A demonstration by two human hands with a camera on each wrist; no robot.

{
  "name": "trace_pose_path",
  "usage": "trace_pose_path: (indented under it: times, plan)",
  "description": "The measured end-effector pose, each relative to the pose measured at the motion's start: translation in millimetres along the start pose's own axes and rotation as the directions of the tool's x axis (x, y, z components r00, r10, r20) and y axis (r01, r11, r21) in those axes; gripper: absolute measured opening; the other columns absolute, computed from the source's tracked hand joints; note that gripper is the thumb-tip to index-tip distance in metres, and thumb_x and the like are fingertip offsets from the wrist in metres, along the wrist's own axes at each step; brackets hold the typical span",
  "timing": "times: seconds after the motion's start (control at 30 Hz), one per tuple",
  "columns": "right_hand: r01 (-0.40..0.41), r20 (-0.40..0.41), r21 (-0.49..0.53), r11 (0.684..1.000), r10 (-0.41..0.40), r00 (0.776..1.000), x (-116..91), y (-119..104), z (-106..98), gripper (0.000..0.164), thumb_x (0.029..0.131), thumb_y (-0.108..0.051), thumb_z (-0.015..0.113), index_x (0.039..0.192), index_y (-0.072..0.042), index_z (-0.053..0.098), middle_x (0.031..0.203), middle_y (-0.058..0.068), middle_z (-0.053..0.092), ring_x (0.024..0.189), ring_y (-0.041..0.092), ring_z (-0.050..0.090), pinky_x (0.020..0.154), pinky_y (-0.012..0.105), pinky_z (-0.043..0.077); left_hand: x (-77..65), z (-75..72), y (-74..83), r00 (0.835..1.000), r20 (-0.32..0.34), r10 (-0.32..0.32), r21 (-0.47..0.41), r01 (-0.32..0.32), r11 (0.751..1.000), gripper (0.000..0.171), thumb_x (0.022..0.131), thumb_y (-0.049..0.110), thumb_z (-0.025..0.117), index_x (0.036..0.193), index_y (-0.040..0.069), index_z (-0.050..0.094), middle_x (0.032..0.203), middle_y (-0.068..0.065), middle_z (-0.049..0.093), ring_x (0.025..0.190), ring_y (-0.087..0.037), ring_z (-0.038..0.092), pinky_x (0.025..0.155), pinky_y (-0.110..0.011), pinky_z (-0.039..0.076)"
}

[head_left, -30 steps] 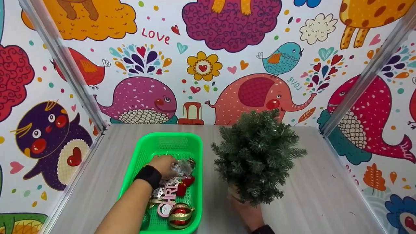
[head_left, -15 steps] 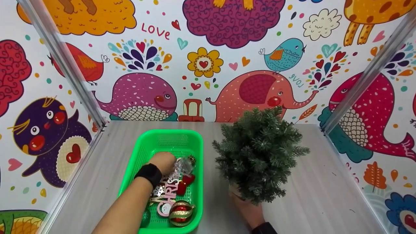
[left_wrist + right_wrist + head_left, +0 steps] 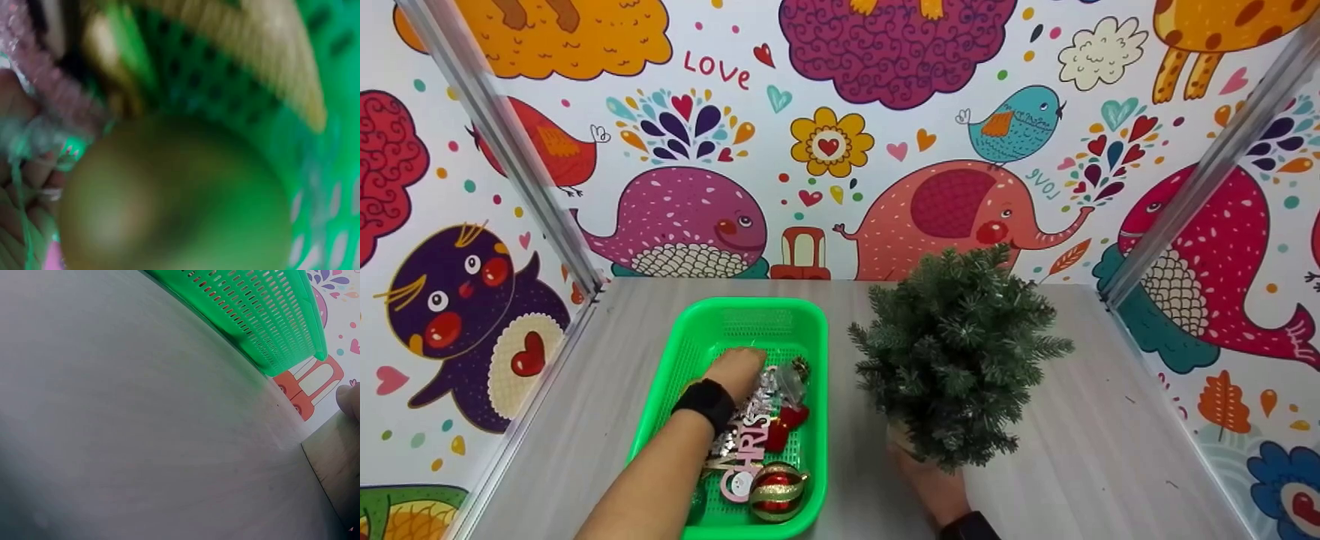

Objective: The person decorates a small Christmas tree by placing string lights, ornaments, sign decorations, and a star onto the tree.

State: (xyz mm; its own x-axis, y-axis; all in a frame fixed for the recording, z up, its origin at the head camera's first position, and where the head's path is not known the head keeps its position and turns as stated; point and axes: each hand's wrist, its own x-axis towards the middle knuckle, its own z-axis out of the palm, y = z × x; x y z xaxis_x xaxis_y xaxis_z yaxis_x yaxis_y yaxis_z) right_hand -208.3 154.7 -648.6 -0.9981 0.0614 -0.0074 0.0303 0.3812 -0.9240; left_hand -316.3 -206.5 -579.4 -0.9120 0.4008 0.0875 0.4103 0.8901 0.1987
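Note:
My left hand [image 3: 739, 371] reaches down into a green basket [image 3: 820, 420], its fingers hidden from above. In the left wrist view, its fingers [image 3: 11, 225] show at the left edge beside clear plastic and pink tinsel; whether they grip anything I cannot tell. A blurred gold ball [image 3: 174, 197] fills the front there. Nearer lie a pink letter sign [image 3: 751, 450], a red bow [image 3: 786, 427] and a red-and-gold striped bauble [image 3: 777, 491]. My right hand [image 3: 934, 491] holds the wooden pot [image 3: 337, 464] of a small artificial Christmas tree [image 3: 960, 360], thumb over its edge.
A clear plastic packet [image 3: 790, 384] and a small brown pine cone [image 3: 801, 366] lie at the basket's right side. Behind the grey table [image 3: 1080, 450] stands a cartoon-printed wall [image 3: 810, 75], with metal posts [image 3: 502, 150] at the corners.
My left hand has drawn away from the clear packet, leftward and deeper into the basket. The packet stays among the ornaments. My right hand and the tree hold nearly still.

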Motion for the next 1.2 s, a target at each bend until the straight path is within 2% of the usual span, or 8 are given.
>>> trace_pose_path:
  times: [0.17,0.23,0.37,0.43,0.6,0.77,0.97,1.2]
  plan:
    - [-0.038,0.01,0.061,0.997,0.037,0.999,-2.9,-1.7,-0.2,0.073,0.086,-0.053,0.081,0.147,-0.025,0.053,0.144,0.0,0.061,0.133,0.022,0.06,0.105,0.038,0.052,-0.3,-2.7,-9.9,0.992,-0.033,-0.119,-0.177,0.112,0.978,0.016,0.095,0.002,0.066,0.106,0.0,0.054,0.109,-0.022,0.065,0.098,-0.041,0.067,0.089,-0.052,0.056]
    - [-0.046,0.01,0.076,0.996,0.046,0.999,-3.3,-2.9,-0.6,0.073,0.086,-0.053,0.081,0.147,-0.026,0.052,0.143,-0.001,0.061,0.132,0.022,0.06,0.104,0.038,0.053,1.2,-7.5,-11.6,0.983,-0.053,-0.175,-0.246,0.157,0.956,0.011,0.1,0.004,0.059,0.106,0.001,0.05,0.097,-0.016,0.061,0.082,-0.033,0.064,0.075,-0.047,0.053]
    - [-0.043,0.015,0.065,0.997,0.042,0.999,-3.8,-5.3,-1.4,0.071,0.087,-0.05,0.081,0.147,-0.023,0.053,0.142,0.001,0.062,0.13,0.022,0.061,0.102,0.038,0.053,3.4,-22.1,-9.9,0.959,-0.107,-0.262,-0.327,0.215,0.92,0.01,0.106,0.01,0.042,0.109,0.004,0.049,0.068,-0.002,0.043,0.055,-0.02,0.041,0.053,-0.035,0.034]
    - [-0.038,0.009,0.043,0.998,0.038,0.999,-3.2,-5.9,-1.6,0.07,0.087,-0.049,0.081,0.146,-0.022,0.055,0.141,0.001,0.063,0.129,0.021,0.061,0.102,0.039,0.053,4.6,-33.0,-5.6,0.947,-0.128,-0.295,-0.343,0.237,0.909,0.016,0.109,0.015,0.038,0.111,0.006,0.051,0.062,0.001,0.037,0.051,-0.018,0.036,0.051,-0.033,0.028]
    - [-0.01,-0.007,-0.013,1.0,0.01,1.0,-1.3,-6.2,-1.5,0.066,0.088,-0.046,0.081,0.144,-0.02,0.057,0.142,0.003,0.062,0.132,0.024,0.06,0.108,0.045,0.05,11.2,-66.1,8.2,0.922,-0.193,-0.337,-0.341,0.259,0.904,0.024,0.111,0.024,0.036,0.108,0.009,0.055,0.063,0.001,0.037,0.054,-0.021,0.04,0.056,-0.035,0.031]
    - [-0.062,0.04,0.046,0.997,0.06,0.997,-3.5,-2.8,-1.0,0.073,0.091,-0.047,0.078,0.151,-0.018,0.049,0.153,0.009,0.054,0.142,0.032,0.052,0.115,0.048,0.043,15.0,-104.8,25.4,0.9,-0.269,-0.342,-0.369,0.232,0.9,0.024,0.112,0.025,0.034,0.1,0.011,0.049,0.065,0.0,0.035,0.054,-0.023,0.038,0.057,-0.036,0.031]
    - [-0.057,0.045,0.08,0.995,0.053,0.998,-3.9,0.5,-0.7,0.068,0.09,-0.05,0.077,0.148,-0.024,0.054,0.15,0.003,0.058,0.14,0.027,0.055,0.113,0.045,0.046,15.9,-147.4,49.2,0.88,-0.384,-0.279,-0.384,0.123,0.915,0.021,0.11,0.019,0.036,0.098,0.009,0.05,0.065,0.0,0.034,0.054,-0.019,0.031,0.057,-0.034,0.025]
    - [0.015,0.011,0.078,0.997,-0.016,1.0,-6.3,-3.0,-4.5,0.063,0.088,-0.043,0.083,0.142,-0.022,0.059,0.14,-0.001,0.065,0.129,0.019,0.061,0.108,0.039,0.05,12.1,-189.4,74.5,0.796,-0.552,-0.248,-0.369,0.034,0.929,0.02,0.104,0.013,0.038,0.096,0.006,0.054,0.062,0.0,0.037,0.052,-0.02,0.036,0.053,-0.034,0.026]
